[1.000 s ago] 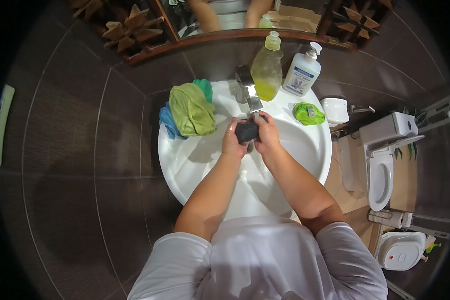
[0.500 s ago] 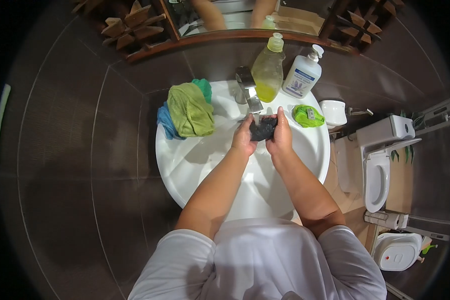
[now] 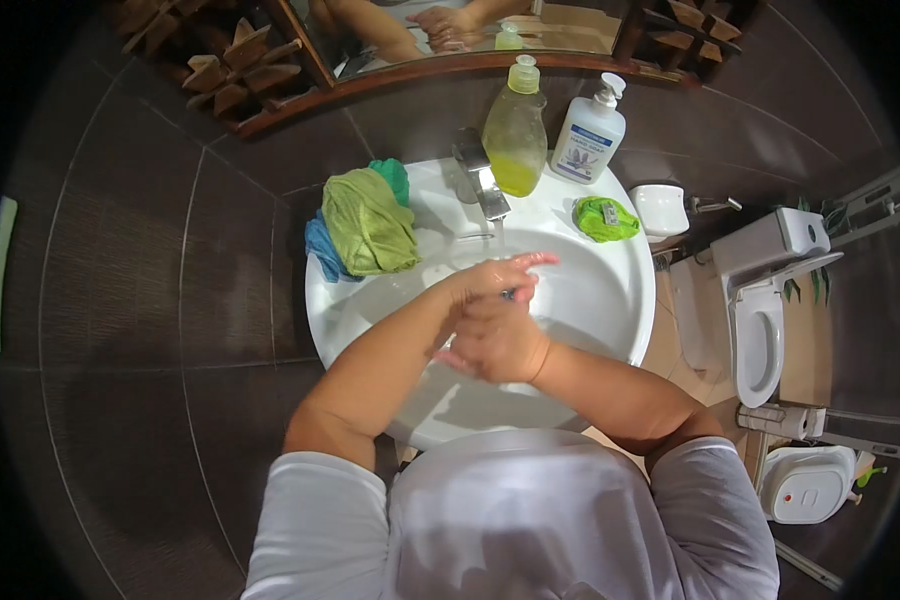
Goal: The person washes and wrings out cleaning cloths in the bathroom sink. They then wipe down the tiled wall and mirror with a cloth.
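Over the white sink (image 3: pixel 610 300), my left hand (image 3: pixel 505 277) reaches across below the faucet (image 3: pixel 482 178), wet, with its fingers stretched out to the right. My right hand (image 3: pixel 498 340) lies across the left wrist and palm, fingers curled and partly smeared by motion. Between the hands shows a small dark bit (image 3: pixel 508 295), too little to name; whatever the right fingers enclose is hidden. The faucet's spout is just above my left hand, with a thin stream of water under it.
Green and blue cloths (image 3: pixel 370 225) hang on the sink's left rim. Behind stand a dish soap bottle (image 3: pixel 515 140) and a hand soap pump bottle (image 3: pixel 588 140). A bright green bundle (image 3: pixel 606 218) lies on the right rim. A toilet (image 3: pixel 760 350) is farther right.
My hands have come down from the spout, and the right has crossed over the left wrist. The black lump held between both hands before is now mostly or wholly out of sight.
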Available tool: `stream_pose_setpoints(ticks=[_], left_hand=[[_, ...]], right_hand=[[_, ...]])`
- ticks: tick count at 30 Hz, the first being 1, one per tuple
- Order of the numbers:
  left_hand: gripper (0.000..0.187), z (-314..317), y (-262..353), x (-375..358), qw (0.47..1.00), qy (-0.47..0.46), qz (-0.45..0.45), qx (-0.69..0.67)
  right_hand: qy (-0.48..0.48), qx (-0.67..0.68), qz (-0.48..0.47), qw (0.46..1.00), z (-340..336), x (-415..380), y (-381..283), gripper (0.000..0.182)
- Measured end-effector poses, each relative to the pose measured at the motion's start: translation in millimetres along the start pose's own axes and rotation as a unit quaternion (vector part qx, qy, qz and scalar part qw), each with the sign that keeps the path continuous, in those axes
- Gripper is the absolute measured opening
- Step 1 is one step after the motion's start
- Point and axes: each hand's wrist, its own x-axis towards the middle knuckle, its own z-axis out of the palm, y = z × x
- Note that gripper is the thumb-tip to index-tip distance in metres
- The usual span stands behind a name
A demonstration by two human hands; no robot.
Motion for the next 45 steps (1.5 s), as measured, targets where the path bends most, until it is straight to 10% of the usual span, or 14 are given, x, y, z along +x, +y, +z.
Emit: stream_pose_setpoints(ticks=[7, 11, 13, 14, 16, 18, 21, 31, 34, 37, 40, 43, 45], left_hand=[[0.025, 2, -33, 8, 0.909, 0.039, -0.081, 0.407], [0.021, -10, -80, 27, 0.848, 0.084, -0.103, 0.513], [0.022, -28, -112, 40, 0.763, 0.07, 0.059, 0.64], [0.022, -26, -104, 38, 0.763, 0.071, 0.06, 0.64], [0.021, -17, -78, 29, 0.951, 0.139, -0.1, 0.258], [0.019, -28, -63, 14, 0.973, 0.191, -0.082, 0.098], [0.026, -38, -66, 13, 0.926, 0.262, 0.052, -0.267], [0.041, 13, -28, -21, 0.946, 0.297, 0.125, -0.036], [0.031, -3, -23, -30, 0.93, 0.323, 0.174, 0.018], [0.024, -31, -7, -47, 0.721, 0.483, 0.361, 0.34], [0.025, -39, 30, -83, 0.404, 0.616, 0.346, 0.581], [0.026, -74, 45, -84, 0.289, 0.74, 0.213, 0.569], [0.027, -83, 54, -91, 0.356, 0.738, 0.169, 0.548]], right_hand=[[-0.318, -0.024, -0.083, 0.944, 43, -38, -9, 0.03], [-0.214, 0.047, -0.038, 0.975, 116, -93, 5, 0.034], [-0.207, 0.011, 0.015, 0.978, 83, -77, -4, 0.037], [-0.208, 0.011, 0.014, 0.978, 64, -61, -8, 0.037], [-0.591, 0.031, 0.025, 0.805, 35, -33, -10, 0.029], [-0.324, 0.155, 0.067, 0.931, 14, -52, 7, 0.024], [-0.005, 0.212, 0.163, 0.964, -28, -39, 30, 0.055], [0.188, 0.309, 0.401, 0.842, -111, -33, 141, 0.045], [-0.011, -0.061, 0.478, 0.876, -86, -62, 180, 0.041], [0.053, -0.153, 0.494, 0.854, -71, -61, 177, 0.044], [0.099, -0.223, 0.473, 0.847, -74, -53, 162, 0.048], [0.211, -0.291, 0.349, 0.865, -76, -47, 148, 0.048], [0.236, -0.273, 0.318, 0.877, -74, -36, 127, 0.042]])
